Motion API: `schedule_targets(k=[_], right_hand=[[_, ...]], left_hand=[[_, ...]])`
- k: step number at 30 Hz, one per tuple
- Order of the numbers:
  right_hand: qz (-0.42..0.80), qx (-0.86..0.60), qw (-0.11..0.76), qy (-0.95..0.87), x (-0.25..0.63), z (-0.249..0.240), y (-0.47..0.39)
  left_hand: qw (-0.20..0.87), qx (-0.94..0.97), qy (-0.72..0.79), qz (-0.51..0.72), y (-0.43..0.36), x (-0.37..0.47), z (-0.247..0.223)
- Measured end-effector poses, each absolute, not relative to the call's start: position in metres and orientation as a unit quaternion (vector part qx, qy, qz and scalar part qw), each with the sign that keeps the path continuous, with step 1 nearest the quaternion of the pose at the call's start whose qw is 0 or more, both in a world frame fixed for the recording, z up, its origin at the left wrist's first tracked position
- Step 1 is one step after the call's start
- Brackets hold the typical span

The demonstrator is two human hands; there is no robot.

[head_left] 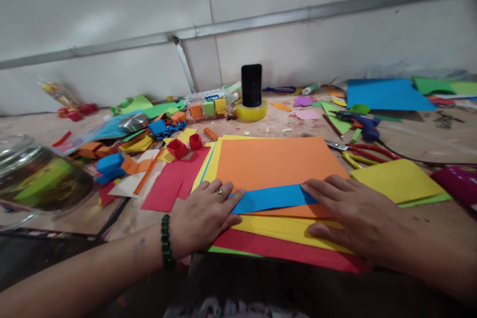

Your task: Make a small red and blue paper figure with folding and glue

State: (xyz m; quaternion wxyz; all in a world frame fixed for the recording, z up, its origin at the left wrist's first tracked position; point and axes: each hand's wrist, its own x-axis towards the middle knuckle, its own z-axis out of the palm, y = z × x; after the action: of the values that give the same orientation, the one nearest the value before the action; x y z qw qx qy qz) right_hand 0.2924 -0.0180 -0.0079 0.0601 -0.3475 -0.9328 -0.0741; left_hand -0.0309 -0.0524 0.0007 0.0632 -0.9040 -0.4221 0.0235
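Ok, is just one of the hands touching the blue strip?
No, the left hand rests at one end of the blue strip and the right hand at the other.

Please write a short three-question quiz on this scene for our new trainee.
1. True or false: the black rectangular phone stands upright above the round yellow roll of tape.
2. Fill in the blank: the bracelet of round dark green beads is on the person's ____ wrist.
3. Which thing do the left hand and the right hand both touch?
A) an open red paper box
B) the narrow blue paper strip across the orange paper sheet
C) the clear plastic bottle

Key: 1 true; 2 left; 3 B.
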Motion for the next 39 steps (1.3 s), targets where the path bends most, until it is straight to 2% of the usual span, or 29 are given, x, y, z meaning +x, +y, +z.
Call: schedule_targets(k=[4, 18, 22, 25, 30, 34, 37, 39], right_hand=[[-0.09, -0.34, 0.091, -0.932, 0.298, -0.01, -0.019], [-0.046, -0.382, 0.064, -0.921, 0.302, 0.0, -0.026], [-0.106, -0.399, 0.046, -0.91, 0.279, 0.019, -0.021], [-0.173, -0.407, 0.059, -0.895, 0.261, 0.035, -0.01], [-0.192, -0.419, 0.045, -0.886, 0.249, 0.061, 0.017], [-0.123, -0.473, 0.061, -0.87, 0.249, 0.076, 0.039], [0.045, -0.425, 0.044, -0.903, 0.244, 0.07, 0.049], [0.166, -0.392, 0.002, -0.905, 0.239, 0.058, 0.054]], left_hand=[[0.071, -0.904, -0.421, 0.021, -0.055, -0.035, 0.0], [0.085, -0.885, -0.458, 0.011, -0.065, -0.035, -0.006], [0.097, -0.894, -0.437, -0.011, -0.061, -0.033, 0.0], [0.048, -0.912, -0.406, -0.028, -0.047, -0.033, 0.01], [-0.162, -0.916, -0.366, -0.03, -0.005, -0.041, 0.031], [-0.256, -0.916, -0.309, 0.006, 0.03, -0.042, 0.039], [-0.306, -0.906, -0.288, 0.047, 0.046, -0.039, 0.04], [-0.318, -0.902, -0.285, 0.059, 0.051, -0.036, 0.039]])
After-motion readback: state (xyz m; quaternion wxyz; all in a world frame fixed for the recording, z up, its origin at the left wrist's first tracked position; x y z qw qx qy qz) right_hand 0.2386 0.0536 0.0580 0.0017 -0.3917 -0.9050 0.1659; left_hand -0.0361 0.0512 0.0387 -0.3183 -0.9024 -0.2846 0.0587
